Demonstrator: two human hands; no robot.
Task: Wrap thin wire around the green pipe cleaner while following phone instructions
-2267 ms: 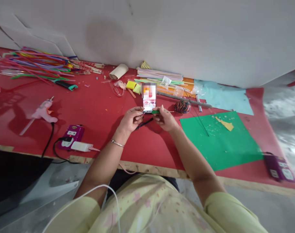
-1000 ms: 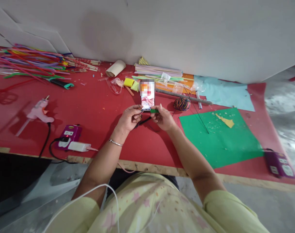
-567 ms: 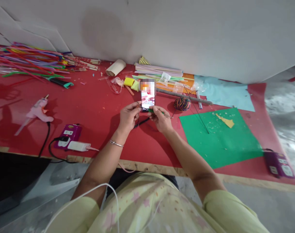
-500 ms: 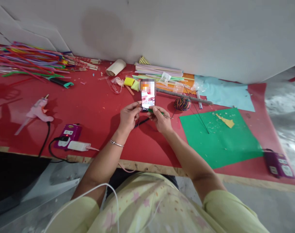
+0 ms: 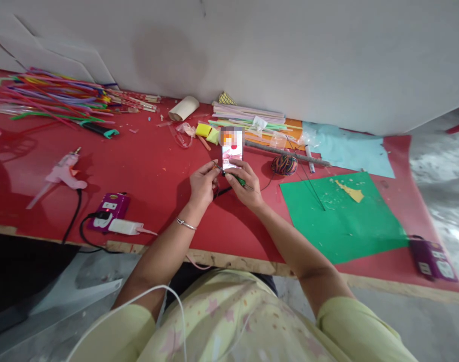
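Note:
My left hand and my right hand meet over the red table, just in front of a propped phone with a lit screen. Both hands are closed in a pinch on one small green craft piece with thin wire ends; the right fingers wrap its green part, the left fingertips pinch its other end. A dark cord lies under the hands. A multicoloured yarn ball sits to the right of my right hand.
A green sheet with a thin wire lies to the right. A pink glue gun and purple power strip lie left. Coloured pipe cleaners are heaped at the back left; foam strips and a paper roll line the wall.
My right hand has moved left and closer to the left hand, turning the green piece from level to slanted. The view shifted slightly.

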